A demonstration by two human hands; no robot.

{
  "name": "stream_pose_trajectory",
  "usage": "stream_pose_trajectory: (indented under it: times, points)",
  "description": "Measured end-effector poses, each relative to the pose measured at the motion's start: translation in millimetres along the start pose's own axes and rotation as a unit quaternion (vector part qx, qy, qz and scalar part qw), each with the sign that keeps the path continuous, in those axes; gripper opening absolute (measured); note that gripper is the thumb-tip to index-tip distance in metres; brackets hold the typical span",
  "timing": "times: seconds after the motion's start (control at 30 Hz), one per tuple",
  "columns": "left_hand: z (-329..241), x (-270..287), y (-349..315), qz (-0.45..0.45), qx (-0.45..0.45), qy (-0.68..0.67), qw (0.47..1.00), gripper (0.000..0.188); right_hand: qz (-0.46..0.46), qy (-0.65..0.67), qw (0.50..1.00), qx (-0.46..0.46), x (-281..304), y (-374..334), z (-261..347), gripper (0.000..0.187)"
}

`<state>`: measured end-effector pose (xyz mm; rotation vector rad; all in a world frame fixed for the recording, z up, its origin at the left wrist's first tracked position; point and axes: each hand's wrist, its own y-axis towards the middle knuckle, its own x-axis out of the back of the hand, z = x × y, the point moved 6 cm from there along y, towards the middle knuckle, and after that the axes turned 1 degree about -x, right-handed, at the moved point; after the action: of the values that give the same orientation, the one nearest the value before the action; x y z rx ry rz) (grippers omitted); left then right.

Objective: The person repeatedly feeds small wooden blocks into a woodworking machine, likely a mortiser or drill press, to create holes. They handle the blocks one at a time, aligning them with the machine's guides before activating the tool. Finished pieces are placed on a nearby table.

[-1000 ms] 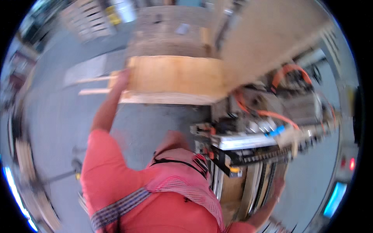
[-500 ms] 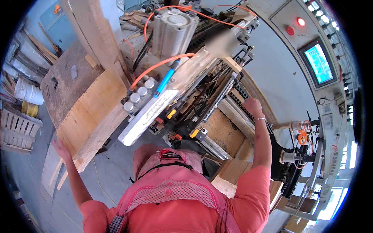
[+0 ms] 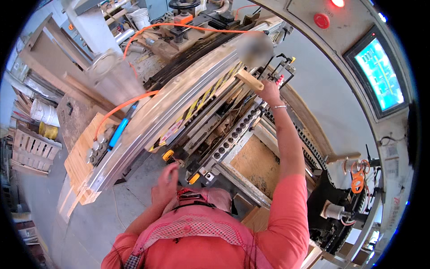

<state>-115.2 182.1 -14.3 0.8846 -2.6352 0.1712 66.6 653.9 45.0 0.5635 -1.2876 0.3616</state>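
Observation:
My right hand (image 3: pixel 270 93) reaches over the machine bed, its fingers curled beside the near end of a short wooden bar (image 3: pixel 250 80). What the fingers close on is hidden. My left hand (image 3: pixel 165 183) is in front of my waist, smeared by motion, just below a yellow knob (image 3: pixel 168 155) at the machine's near edge. It is apart from the light wooden board (image 3: pixel 80 163) at the left. Above that board, a long beam (image 3: pixel 179 80) with a yellow-and-black striped edge slants across, carrying a blurred metal cylinder (image 3: pixel 106 71) and a blue pen-like tool (image 3: pixel 121 130).
A control panel with a lit screen (image 3: pixel 377 74) and a red button (image 3: pixel 321 20) curves along the right. Orange air hose (image 3: pixel 197 28) loops over the beam. At the left stand a white slatted crate (image 3: pixel 33 150) and a white bucket (image 3: pixel 44 112).
My left hand has left the wooden board and come right to the machine's near edge. My right hand has moved farther away, to the bar. The beam and cylinder appear farther left.

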Motion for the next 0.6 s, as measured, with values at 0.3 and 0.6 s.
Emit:
stream_pose_trajectory:
  times: [0.3,0.6]
  points:
    - [-29,-95,23,0.099,-0.036,0.127,0.986,0.031,0.109,-0.021,0.994,-0.019,-45,34,-16,0.040]
    - [-32,-97,24,0.067,-0.060,0.156,0.984,0.032,0.104,-0.020,0.994,-0.022,-43,37,-14,0.028]
